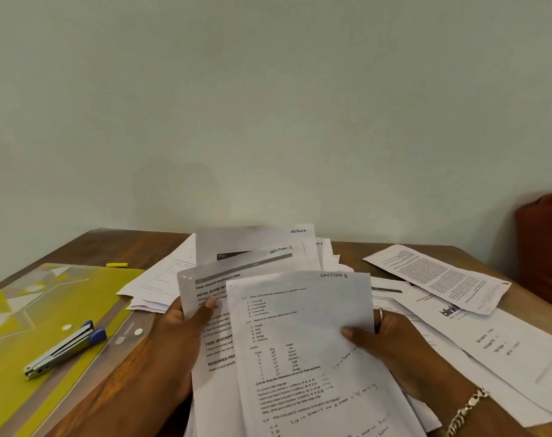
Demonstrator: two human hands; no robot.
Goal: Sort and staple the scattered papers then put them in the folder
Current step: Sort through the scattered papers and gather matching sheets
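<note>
From the head camera, a person's left hand point(177, 339) grips a white printed sheet headed "Clean Glasses" point(202, 298), thumb on top, while the right hand point(397, 348) pinches a white question sheet marked "Section 3" point(303, 342). More loose white papers point(442, 279) spread across the brown wooden table point(117, 247). A silver-and-blue stapler point(66, 350) lies on the yellow translucent plastic folder point(25, 310) at left.
</note>
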